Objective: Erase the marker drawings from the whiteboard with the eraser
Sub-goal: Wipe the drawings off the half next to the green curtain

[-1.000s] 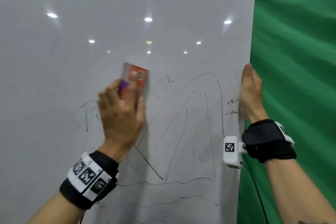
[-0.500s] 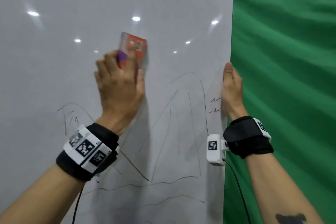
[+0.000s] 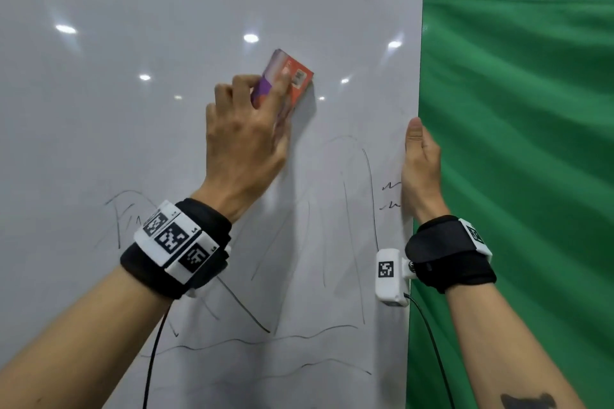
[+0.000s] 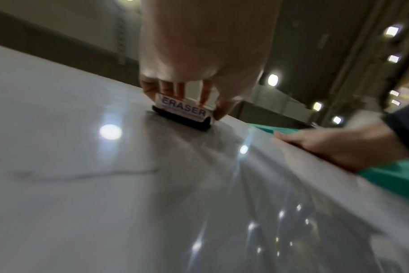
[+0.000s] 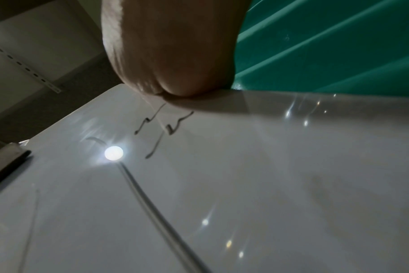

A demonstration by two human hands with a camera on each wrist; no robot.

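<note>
Pressing the eraser (image 3: 286,86) flat against the whiteboard (image 3: 99,143) with the left hand (image 3: 244,146), fingers curled over the block's back and thumb along its side, pinching it firmly; the left wrist view showing the dark felt face down on the board under the printed label. Sitting in the upper middle of the board, above the marker drawings (image 3: 345,242) and well clear of the right edge. Bracing that right edge with the right hand (image 3: 420,173), thumb lying on the front face; fingers going behind the board, out of sight, so curl not confirmable beyond the wrap around the edge.

Risks, as judgement:
- Wiping on bare board above the lines, so strokes likely landing on nothing unless brought lower.
- Skipping the two small squiggles (image 5: 166,122) lying just beside the right thumb, since the bracing hand partly covers that spot.
- Leaving faint grey ghosting, already visible around the peaks, through light or uneven pressure.
- Rocking or shifting the board if the edge hold loosens during a hard stroke.
- Tipping the eraser onto one corner, losing felt contact.

Orientation: long axis running diagonally, lower end under the palm, upper end pointing up and toward the right edge; felt facing the board, label facing out.
</note>
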